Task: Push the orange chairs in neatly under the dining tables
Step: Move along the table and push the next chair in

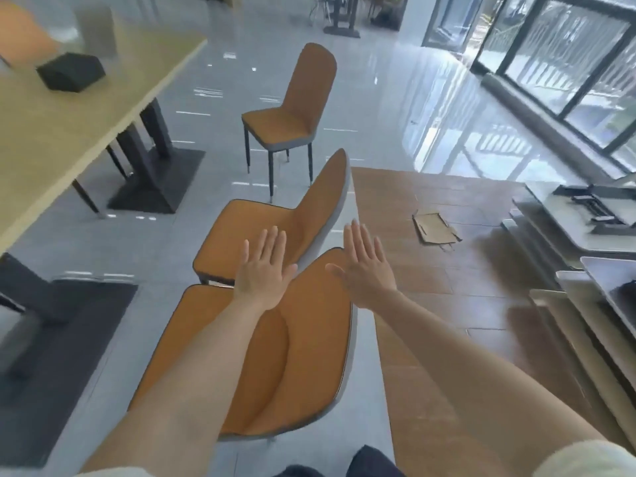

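Three orange chairs stand out from the long wooden dining table [69, 132] on the left. The nearest chair [292, 366] is right below me, its seat toward the table. A middle chair [254, 228] stands just beyond it, and a far chair [289, 108] stands alone on the grey tiles. My left hand [263, 270] is stretched out flat, fingers apart, above the nearest chair's backrest top. My right hand [366, 266] is spread flat too, just right of that backrest. Neither hand holds anything, and I cannot tell whether either touches the chair.
A black box [70, 72] lies on the table. The table's dark pedestal bases [158, 180] stand on the floor beneath it. A flattened cardboard piece [435, 227] lies on the brown floor at right. Stacked tabletops [585, 235] fill the right edge. Glass doors [564, 53] lie beyond.
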The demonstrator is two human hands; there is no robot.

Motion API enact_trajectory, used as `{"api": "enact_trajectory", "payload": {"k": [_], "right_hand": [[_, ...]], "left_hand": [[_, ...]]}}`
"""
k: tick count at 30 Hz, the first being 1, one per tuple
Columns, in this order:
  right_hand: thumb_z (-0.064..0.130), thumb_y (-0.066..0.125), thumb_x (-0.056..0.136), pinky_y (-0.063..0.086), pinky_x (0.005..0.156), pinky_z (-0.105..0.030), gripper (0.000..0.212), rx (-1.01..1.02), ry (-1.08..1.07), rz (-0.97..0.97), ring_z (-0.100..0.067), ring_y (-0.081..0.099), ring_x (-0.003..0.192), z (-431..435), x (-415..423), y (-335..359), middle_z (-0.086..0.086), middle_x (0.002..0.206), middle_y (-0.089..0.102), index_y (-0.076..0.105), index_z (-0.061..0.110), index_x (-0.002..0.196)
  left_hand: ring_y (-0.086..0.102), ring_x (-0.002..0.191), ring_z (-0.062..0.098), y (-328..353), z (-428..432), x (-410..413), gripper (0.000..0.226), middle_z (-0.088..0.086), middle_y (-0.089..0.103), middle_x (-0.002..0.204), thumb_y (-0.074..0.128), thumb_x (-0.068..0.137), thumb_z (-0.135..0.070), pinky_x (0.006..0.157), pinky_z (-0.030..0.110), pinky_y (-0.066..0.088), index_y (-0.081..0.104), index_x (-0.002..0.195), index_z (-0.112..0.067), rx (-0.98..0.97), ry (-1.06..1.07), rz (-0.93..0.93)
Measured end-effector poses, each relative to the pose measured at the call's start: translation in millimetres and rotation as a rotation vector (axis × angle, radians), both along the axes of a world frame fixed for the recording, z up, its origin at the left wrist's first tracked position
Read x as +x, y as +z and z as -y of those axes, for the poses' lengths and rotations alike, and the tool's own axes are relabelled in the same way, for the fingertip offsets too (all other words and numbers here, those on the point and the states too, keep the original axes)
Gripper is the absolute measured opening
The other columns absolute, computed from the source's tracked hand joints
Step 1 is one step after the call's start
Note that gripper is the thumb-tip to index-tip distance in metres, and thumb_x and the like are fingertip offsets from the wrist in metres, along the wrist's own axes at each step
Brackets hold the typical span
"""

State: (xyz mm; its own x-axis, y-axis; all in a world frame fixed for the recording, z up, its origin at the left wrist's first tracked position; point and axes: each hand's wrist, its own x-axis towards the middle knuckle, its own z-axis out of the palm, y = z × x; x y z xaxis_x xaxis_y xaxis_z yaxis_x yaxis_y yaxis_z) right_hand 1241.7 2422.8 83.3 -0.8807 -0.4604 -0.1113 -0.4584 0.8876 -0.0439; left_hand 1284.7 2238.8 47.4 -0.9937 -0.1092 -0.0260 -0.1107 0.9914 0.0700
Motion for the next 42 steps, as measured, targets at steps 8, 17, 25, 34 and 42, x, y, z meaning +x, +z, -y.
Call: {"api": "enact_trajectory", "payload": {"k": [8, 17, 25, 34, 42], "right_hand": [[0.051, 0.016, 0.098, -0.011, 0.117, -0.036, 0.073, 0.013, 0.516, 0.077, -0.021, -0.021, 0.143, 36, -98, -32, -0.007, 0.155, -0.025, -0.022, 0.010, 0.144], [0.052, 0.020, 0.097, -0.007, 0.117, -0.037, 0.076, 0.119, 1.117, 0.141, -0.024, -0.015, 0.144, 16, -144, -61, -0.010, 0.156, -0.019, -0.019, 0.007, 0.145], [0.052, 0.046, 0.090, 0.008, 0.118, -0.035, 0.094, 0.248, 1.586, 0.228, -0.022, 0.002, 0.146, -15, -164, -83, -0.008, 0.158, -0.005, -0.013, 0.007, 0.147], [-0.015, 0.057, 0.061, 0.004, 0.045, -0.023, 0.035, 0.114, 1.616, 0.051, -0.021, 0.036, 0.057, 6, -155, -93, -0.003, 0.064, 0.040, 0.037, 0.012, 0.072], [-0.018, 0.053, 0.060, 0.002, 0.045, -0.023, 0.026, 0.038, 1.622, 0.028, -0.022, 0.034, 0.052, 59, -144, -107, -0.005, 0.058, 0.039, 0.053, 0.005, 0.073]], "left_hand": [[-0.011, 0.145, 0.021, -19, -25, -20, 0.065, 0.006, -0.014, 0.157, 0.016, 0.098, -0.047, 0.118, 0.043, -0.002, -0.015, 0.145, -0.013, 0.011, 0.460, 0.065], [-0.012, 0.145, 0.021, -47, -129, -9, 0.071, 0.005, -0.013, 0.157, 0.017, 0.095, -0.054, 0.117, 0.043, -0.006, -0.011, 0.146, -0.014, 0.139, 0.989, 0.129], [0.027, 0.139, 0.023, -54, -204, 12, 0.082, 0.006, 0.025, 0.154, 0.056, 0.084, -0.049, 0.113, 0.042, 0.025, 0.014, 0.147, -0.016, 0.407, 1.143, 0.261], [0.060, 0.087, 0.031, -71, -200, 18, 0.031, 0.008, 0.065, 0.093, 0.048, 0.080, 0.000, 0.063, 0.030, 0.035, 0.052, 0.108, -0.013, 0.199, 1.149, 0.178], [0.063, 0.082, 0.030, -79, -151, 31, 0.037, 0.007, 0.067, 0.088, 0.057, 0.074, 0.003, 0.063, 0.032, 0.042, 0.052, 0.107, -0.013, 0.155, 1.172, 0.196]]}}
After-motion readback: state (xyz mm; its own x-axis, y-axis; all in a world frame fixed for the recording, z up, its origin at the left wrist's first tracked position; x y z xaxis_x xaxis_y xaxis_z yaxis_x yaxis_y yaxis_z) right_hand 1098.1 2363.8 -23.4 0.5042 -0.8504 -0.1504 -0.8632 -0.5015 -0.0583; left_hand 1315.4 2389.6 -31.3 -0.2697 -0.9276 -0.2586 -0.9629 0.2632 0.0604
